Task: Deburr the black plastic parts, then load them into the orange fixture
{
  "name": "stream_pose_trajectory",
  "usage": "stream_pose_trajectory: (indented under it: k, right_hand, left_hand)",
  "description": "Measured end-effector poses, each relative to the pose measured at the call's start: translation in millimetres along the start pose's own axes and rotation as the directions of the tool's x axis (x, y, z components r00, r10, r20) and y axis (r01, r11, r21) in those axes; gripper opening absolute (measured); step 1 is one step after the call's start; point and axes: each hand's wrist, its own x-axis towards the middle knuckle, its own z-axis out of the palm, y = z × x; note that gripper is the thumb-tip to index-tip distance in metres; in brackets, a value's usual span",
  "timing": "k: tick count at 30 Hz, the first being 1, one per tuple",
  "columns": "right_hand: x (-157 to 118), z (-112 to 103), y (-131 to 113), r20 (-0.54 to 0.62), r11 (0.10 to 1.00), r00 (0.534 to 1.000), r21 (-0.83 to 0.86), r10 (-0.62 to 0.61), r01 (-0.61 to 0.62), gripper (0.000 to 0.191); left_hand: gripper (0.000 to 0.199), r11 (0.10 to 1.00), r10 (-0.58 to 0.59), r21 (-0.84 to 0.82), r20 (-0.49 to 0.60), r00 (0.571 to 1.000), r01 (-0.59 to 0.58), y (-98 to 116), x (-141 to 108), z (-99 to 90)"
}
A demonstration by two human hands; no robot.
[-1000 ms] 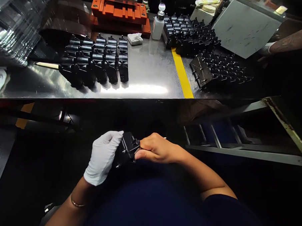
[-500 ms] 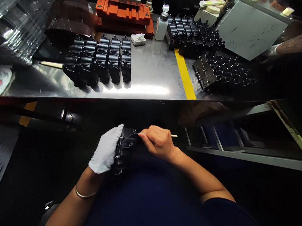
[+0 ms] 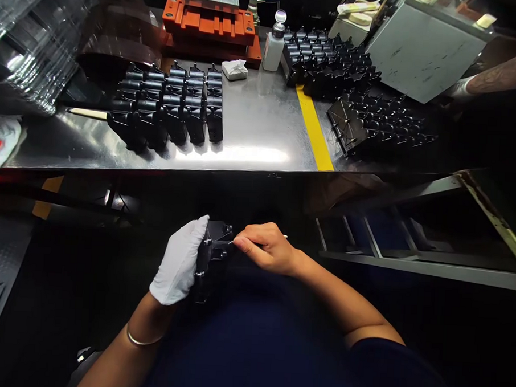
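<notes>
Gripping a black moulded plastic block (image 3: pixel 212 265) in the white-gloved left hand (image 3: pixel 178 260), pinching a thin pale stick (image 3: pixel 284 237) in the bare right hand (image 3: pixel 265 248) just beside it, and risking the stick's tip snagging on the small protruding pins (image 3: pixel 201 274) should either grip shift.

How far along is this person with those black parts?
Looks done, perhaps: the black parts in neat rows on the steel table. In hand: one black part, held by the gloved left hand while the bare right hand works a thin pointed tool at it. Left: maybe the batch by the yellow stripe; the pictures cannot show which rows are finished.
</notes>
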Motion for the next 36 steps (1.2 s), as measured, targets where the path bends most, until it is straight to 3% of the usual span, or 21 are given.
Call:
stream_pose_trajectory:
  k: [2, 5, 8, 14, 18, 21, 24, 27, 30, 33, 36]
  right_hand:
    - [1.2, -4.4, -1.6, 0.009, 0.998, 1.000, 0.064, -0.017, 0.017, 0.034]
    - [1.1, -7.0, -4.2, -0.048, 0.999, 0.999, -0.043, 0.001, -0.003, 0.031]
    - [0.2, -7.7, -6.7, 0.018, 0.997, 0.999, -0.056, 0.046, -0.045, 0.030]
    - [1.3, -18.2, -7.8, 0.232, 0.983, 0.964, 0.097, 0.127, -0.153, 0.040]
    - [1.3, -26.9, -8.3, 0.341, 0.912, 0.940, 0.389, -0.015, -0.127, 0.039]
    - [0.2, -24.3, -9.7, 0.229, 0.932, 0.971, 0.362, -0.070, -0.018, 0.043]
    - [-0.4, -15.4, -10.3, 0.107, 0.995, 0.990, 0.038, -0.094, 0.091, 0.049]
    - [-0.3, -9.8, -8.9, 0.081, 0.973, 0.986, -0.167, -0.148, 0.160, 0.058]
    - [-1.8, -8.0, -4.7, 0.097, 0.959, 0.977, -0.194, -0.191, 0.206, 0.060]
    - [-7.5, 1.4, -0.6, 0.033, 0.966, 0.985, -0.194, -0.169, 0.172, 0.056]
    - [-15.5, 18.8, 0.4, -0.086, 0.985, 0.996, -0.174, -0.037, 0.022, 0.050]
  left_hand:
    - [0.037, 0.999, -0.015, -0.044, -0.026, 1.000, 0.014, 0.7, -1.3, 1.4]
    - [0.035, 0.997, -0.016, -0.079, -0.101, 0.995, 0.008, 1.4, -2.7, 2.8]
    - [0.033, 0.996, -0.001, -0.090, -0.161, 0.987, -0.013, 2.4, -4.1, 3.6]
    - [0.033, 0.994, 0.014, -0.099, -0.222, 0.975, -0.036, 1.0, -9.3, 5.3]
    - [0.031, 0.987, 0.066, -0.130, -0.243, 0.968, -0.099, -3.4, -11.2, 6.1]
    - [0.030, 0.975, 0.118, -0.147, -0.290, 0.950, -0.166, -5.9, -9.6, 5.4]
    - [0.030, 0.976, 0.127, -0.132, -0.303, 0.945, -0.173, -6.7, -9.3, 4.5]
    - [0.029, 0.980, 0.121, -0.119, -0.286, 0.951, -0.161, -7.2, -11.7, 4.9]
    - [0.030, 0.981, 0.115, -0.120, -0.274, 0.955, -0.153, -8.0, -12.2, 6.8]
    - [0.035, 0.980, 0.092, -0.136, -0.330, 0.940, -0.144, -6.8, -5.4, 9.9]
    - [0.037, 0.945, 0.013, -0.300, -0.371, 0.928, -0.133, 1.0, 7.0, 14.2]
